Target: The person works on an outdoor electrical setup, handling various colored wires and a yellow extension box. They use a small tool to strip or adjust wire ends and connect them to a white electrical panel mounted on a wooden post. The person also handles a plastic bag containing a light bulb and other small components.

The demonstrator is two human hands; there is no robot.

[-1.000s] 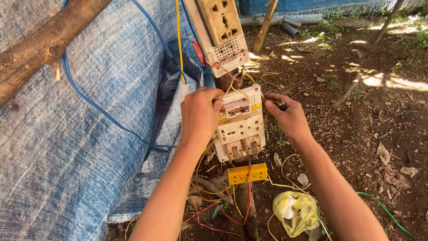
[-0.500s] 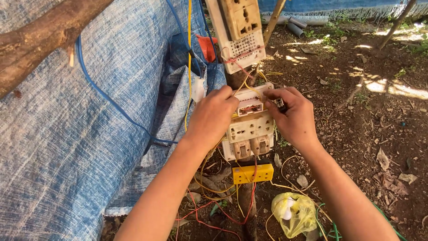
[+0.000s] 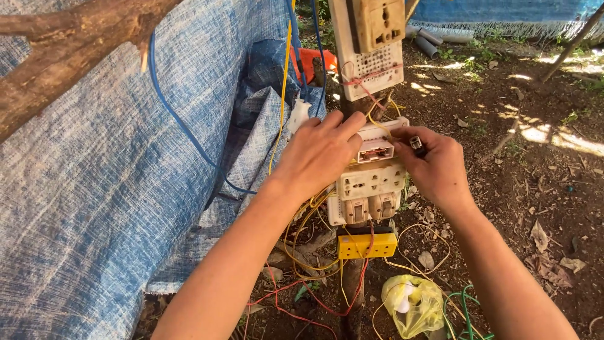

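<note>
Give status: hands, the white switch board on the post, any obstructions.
Left hand flat on white switch board, fingers over its top unit. Right hand pinching a small dark plug at the board's right edge. Loose yellow wires tangled below; nothing blocking the hands.

head view, close, looking down forward

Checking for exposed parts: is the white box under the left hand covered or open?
Open, as far as shows: the white box shows a reddish inside, and the left hand rests on it. No cover is in view.
</note>
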